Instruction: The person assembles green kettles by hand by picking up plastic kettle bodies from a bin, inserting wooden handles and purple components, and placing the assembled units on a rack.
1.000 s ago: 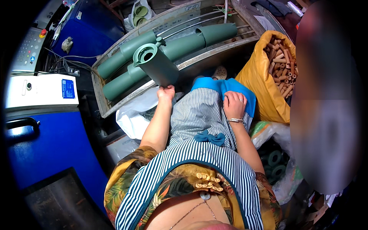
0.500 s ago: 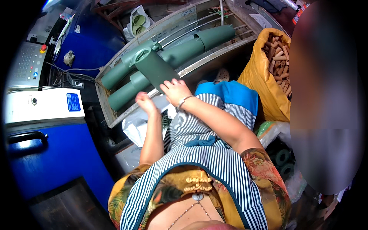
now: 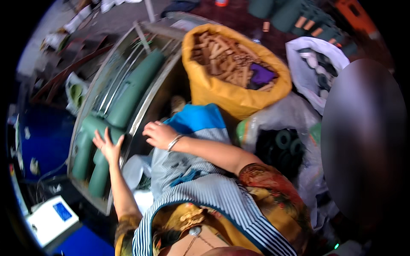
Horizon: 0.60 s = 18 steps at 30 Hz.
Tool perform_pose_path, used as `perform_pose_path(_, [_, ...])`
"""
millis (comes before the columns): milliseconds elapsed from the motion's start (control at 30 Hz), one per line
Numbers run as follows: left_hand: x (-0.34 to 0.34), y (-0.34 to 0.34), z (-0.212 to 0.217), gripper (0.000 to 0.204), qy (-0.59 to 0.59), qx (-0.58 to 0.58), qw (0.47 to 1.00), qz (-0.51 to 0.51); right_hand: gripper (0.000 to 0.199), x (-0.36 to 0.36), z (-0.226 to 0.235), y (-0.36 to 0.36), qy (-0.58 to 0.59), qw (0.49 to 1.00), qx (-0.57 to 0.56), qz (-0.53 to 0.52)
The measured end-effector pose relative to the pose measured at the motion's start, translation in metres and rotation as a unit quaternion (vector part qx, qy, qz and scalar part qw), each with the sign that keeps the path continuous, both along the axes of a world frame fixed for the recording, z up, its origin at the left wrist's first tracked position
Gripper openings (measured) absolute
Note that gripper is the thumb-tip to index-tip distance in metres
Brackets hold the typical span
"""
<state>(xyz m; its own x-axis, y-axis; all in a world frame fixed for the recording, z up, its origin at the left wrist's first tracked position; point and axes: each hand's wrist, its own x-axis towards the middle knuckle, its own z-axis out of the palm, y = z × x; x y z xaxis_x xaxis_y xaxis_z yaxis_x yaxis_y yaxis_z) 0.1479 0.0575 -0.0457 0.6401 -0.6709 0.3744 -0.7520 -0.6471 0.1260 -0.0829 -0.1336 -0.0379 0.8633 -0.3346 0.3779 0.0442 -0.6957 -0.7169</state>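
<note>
My left hand (image 3: 108, 146) has its fingers spread wide at a green pipe fitting (image 3: 93, 124) that lies across the tray; nothing is gripped, and I cannot tell whether the fingertips touch it. Over my lap, beside the tray's near rail, my right hand (image 3: 160, 135) is loosely bent with fingers apart and nothing visible in it. Part of its palm side is hidden. More green pipes lie lengthwise in the long wooden tray (image 3: 144, 96), among them a long one (image 3: 136, 87) toward its far end and a shorter one (image 3: 99, 177) at the near end.
A yellow sack (image 3: 239, 100) of brown stick-like pieces stands beyond my knees. Right of it are a white sack (image 3: 294, 64) with grey pieces and a clear plastic bag (image 3: 294, 106) with dark rings. Blue machinery (image 3: 42, 136) stands left. Green cylinders (image 3: 284, 15) stand at the far right.
The view has swung to the right, bringing the sacks toward the middle. My right hand has come off the green fitting to over my lap. My left hand has spread near the fitting.
</note>
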Motion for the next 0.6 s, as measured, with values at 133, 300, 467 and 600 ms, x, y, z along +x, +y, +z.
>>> perform_pose_path(133, [-0.031, -0.013, -0.007, 0.086, 0.051, 0.003, 0.998, 0.023, 0.025, 0.005, 0.001, -0.024, 0.02, 0.99, 0.118, -0.081])
perform_pose_path(300, [-0.022, -0.003, -0.026, 0.097, 0.007, -0.115, 0.993, 0.04, 0.033, 0.041, 0.004, -0.02, 0.062, 0.989, 0.113, -0.07])
perform_pose_path(467, [-0.04, 0.063, -0.102, 0.052, -0.099, -0.077, 0.983, 0.134, 0.053, 0.098, 0.028, 0.03, -0.006, 0.995, 0.074, 0.069])
perform_pose_path(600, [-0.069, 0.026, -0.088, 0.054, 0.12, -0.221, 0.956, 0.149, 0.058, 0.121, 0.043, 0.021, -0.011, 0.998, 0.022, 0.066])
